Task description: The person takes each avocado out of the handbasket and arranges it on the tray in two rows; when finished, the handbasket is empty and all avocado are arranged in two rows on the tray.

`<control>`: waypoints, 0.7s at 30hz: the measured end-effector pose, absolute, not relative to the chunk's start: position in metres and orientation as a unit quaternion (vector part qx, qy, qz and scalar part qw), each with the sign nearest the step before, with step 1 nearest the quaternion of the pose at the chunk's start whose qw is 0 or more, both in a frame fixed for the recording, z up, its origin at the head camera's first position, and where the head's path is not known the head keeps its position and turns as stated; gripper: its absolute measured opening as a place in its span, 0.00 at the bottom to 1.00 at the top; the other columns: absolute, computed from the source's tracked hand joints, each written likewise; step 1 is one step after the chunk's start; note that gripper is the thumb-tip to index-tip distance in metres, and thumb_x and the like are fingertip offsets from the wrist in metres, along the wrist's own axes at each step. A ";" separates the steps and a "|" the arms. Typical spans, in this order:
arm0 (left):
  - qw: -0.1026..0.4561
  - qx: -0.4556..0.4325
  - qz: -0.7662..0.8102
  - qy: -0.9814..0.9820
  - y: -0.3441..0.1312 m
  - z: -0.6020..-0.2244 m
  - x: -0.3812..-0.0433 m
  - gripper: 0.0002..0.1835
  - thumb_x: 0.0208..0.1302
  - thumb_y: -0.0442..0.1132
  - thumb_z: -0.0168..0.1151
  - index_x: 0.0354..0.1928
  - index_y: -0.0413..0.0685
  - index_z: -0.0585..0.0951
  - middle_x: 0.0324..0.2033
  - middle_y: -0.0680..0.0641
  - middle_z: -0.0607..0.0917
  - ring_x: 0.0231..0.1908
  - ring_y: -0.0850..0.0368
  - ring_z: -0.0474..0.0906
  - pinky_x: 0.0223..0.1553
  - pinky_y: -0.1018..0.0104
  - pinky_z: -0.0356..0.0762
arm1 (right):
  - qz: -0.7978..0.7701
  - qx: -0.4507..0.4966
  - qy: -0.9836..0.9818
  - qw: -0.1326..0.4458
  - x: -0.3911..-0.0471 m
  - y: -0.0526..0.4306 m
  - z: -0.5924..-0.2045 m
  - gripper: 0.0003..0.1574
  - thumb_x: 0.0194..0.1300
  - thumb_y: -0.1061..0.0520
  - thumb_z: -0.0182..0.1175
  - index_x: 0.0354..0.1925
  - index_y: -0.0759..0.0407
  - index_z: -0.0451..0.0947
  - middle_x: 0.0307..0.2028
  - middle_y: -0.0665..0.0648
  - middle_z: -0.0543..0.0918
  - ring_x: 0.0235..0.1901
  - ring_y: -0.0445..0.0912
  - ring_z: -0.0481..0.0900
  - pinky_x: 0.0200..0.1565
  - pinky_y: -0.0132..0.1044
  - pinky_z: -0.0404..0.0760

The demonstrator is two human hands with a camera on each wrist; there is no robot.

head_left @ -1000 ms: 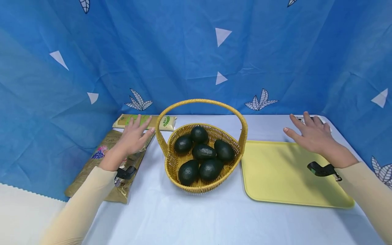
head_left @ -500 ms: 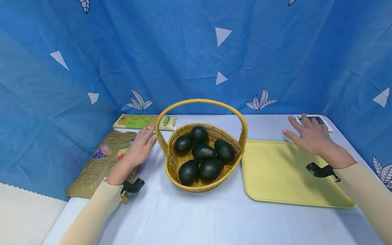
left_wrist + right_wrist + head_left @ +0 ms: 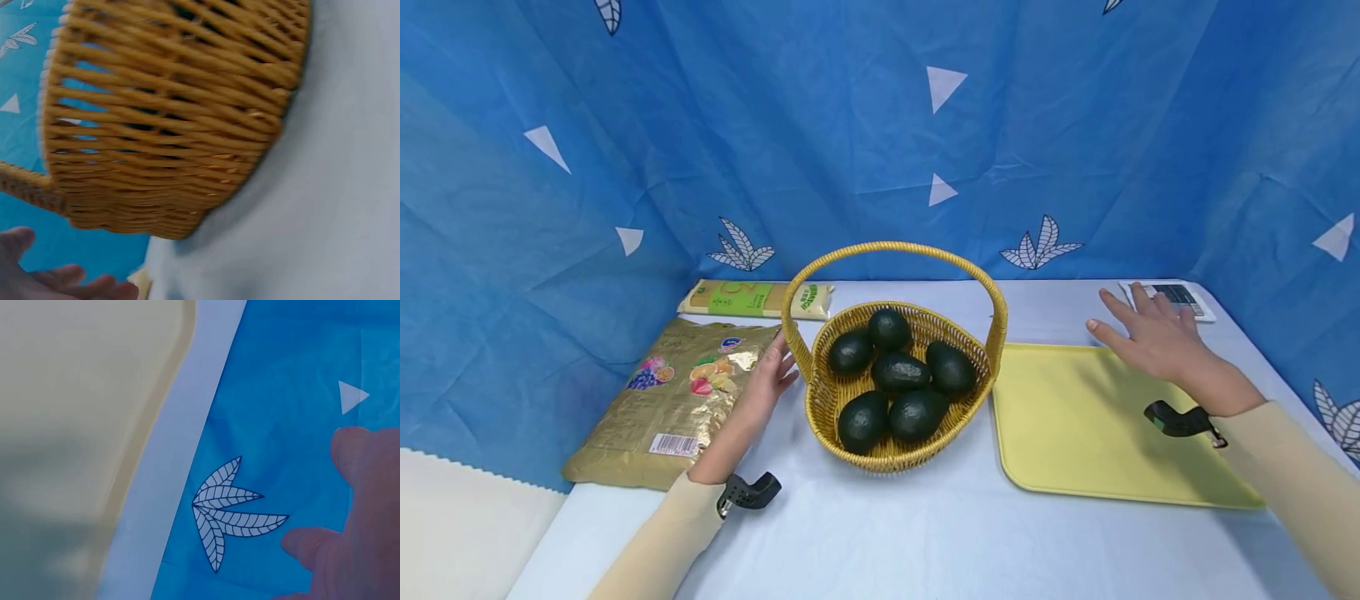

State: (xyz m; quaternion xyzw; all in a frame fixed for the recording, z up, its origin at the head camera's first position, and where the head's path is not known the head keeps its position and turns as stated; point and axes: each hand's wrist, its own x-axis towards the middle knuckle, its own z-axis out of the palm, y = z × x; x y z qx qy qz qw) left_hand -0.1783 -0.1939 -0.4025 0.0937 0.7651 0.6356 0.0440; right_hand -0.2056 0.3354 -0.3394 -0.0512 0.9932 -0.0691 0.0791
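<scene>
A yellow wicker basket [image 3: 887, 461] with a tall arched handle [image 3: 891, 247] stands mid-table, holding several dark green avocados [image 3: 899, 372]. My left hand [image 3: 763, 387] is beside the basket's left side, fingers loosely extended near the foot of the handle. In the left wrist view the same hand [image 3: 59, 281] is just short of the woven wall [image 3: 169, 137], with nothing in it. Over the far part of a yellow tray [image 3: 1075, 433], my right hand [image 3: 1168, 350] hovers palm down, fingers spread and holding nothing. The right wrist view has its thumb and fingers [image 3: 369, 487] in front of the blue cloth.
Left of the basket lies a large gold bag with fruit pictures [image 3: 677, 392]. Behind it is a slim packet with a green label [image 3: 737, 298]. A white card with a dark panel [image 3: 1180, 300] lies at the back right. Blue cloth [image 3: 880, 125] closes off the back and sides.
My left hand has come down and right from over the gold bag to the basket's side. My right hand has shifted slightly left and lower. The basket and avocados have stayed put.
</scene>
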 end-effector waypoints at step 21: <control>-0.006 0.078 0.632 0.771 -0.174 -0.433 -0.182 0.32 0.65 0.27 0.56 0.72 0.42 0.69 0.68 0.32 0.72 0.63 0.35 0.75 0.50 0.78 0.77 | -0.133 -0.107 0.985 0.038 -0.183 0.301 -0.332 0.47 0.79 0.34 0.40 0.80 0.62 0.48 0.76 0.82 0.42 0.72 0.83 0.44 0.64 0.84 0.44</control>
